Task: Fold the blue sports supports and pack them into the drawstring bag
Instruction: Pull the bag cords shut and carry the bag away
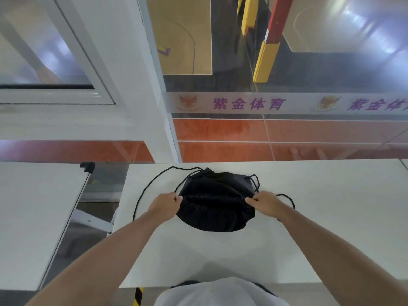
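Observation:
A black drawstring bag [217, 202] lies bulging on the white table [309, 217], its gathered mouth running left to right across its middle. My left hand [166, 206] pinches the cord at the left end of the gathered mouth. My right hand [266, 204] pinches the cord at the right end. Black cords [145, 191] loop out over the table on both sides. No blue sports supports are visible; the bag's inside is hidden.
A second white table [33, 217] stands to the left across a narrow gap. Beyond the far table edge is a glass wall [287, 129] with a lettered strip, and a sports court below. A window frame [66, 96] sits at far left.

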Action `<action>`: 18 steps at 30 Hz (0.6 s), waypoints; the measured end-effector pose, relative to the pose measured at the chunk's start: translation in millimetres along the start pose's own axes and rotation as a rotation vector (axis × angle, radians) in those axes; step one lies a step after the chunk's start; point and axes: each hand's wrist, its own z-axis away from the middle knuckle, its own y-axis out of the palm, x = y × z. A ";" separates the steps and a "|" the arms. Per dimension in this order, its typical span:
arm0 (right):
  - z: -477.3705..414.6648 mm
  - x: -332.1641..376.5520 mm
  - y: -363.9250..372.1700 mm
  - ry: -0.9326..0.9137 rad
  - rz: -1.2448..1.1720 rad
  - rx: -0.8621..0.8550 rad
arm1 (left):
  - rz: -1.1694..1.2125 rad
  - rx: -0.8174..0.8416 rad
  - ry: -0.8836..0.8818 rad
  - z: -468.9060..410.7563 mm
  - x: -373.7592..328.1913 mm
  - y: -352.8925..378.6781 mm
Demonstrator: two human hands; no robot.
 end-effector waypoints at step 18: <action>1.7 -69.9 -62.2 0.226 -0.014 -0.365 | -0.012 -0.227 -0.064 -39.4 58.1 -64.8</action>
